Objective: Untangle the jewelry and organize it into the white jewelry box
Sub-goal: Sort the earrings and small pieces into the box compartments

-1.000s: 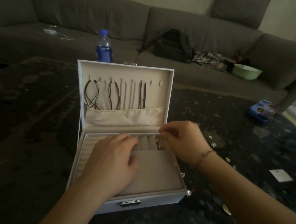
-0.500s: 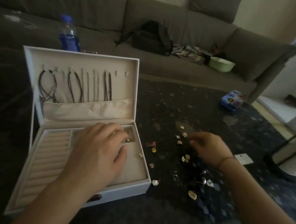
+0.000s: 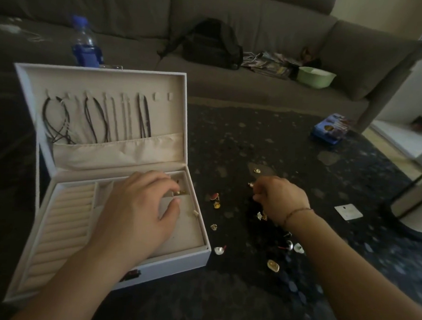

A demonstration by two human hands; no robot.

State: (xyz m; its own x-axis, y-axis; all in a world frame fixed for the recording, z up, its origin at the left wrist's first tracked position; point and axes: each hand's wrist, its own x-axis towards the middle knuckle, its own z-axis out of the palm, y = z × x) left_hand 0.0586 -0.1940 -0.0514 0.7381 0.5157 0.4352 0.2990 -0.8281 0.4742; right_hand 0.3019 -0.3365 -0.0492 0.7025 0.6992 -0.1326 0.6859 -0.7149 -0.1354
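One white jewelry box with a beige velvet lining [image 3: 189, 258] stands open on the dark speckled table [image 3: 233, 297], lid upright. About six dark and pale cord necklaces [image 3: 96, 120] hang from hooks in the lid, their lower ends tucked out of sight in the lid's fabric pocket. The left hand [image 3: 137, 214] rests inside the box over the small compartments at the back right, fingers curled and its grip apparently pinching a small gold piece [image 3: 179, 192], though the fingertips hide most of it. The right hand [image 3: 281, 200] hovers over roughly a dozen small gold and silver earrings and charms [image 3: 272, 265] scattered on the table just right of the box; its fingers are bent inward, and whether they hold anything I cannot tell. A thin beaded bracelet [image 3: 297, 212] circles that wrist.

Behind stand one clear water bottle with a blue cap and label [image 3: 84, 45] (its writing unreadable), a grey sofa [image 3: 275, 22] bearing one black bag [image 3: 212, 45] and one pale green bowl [image 3: 315, 76], one blue packet [image 3: 330, 128] and one white card [image 3: 348, 211].
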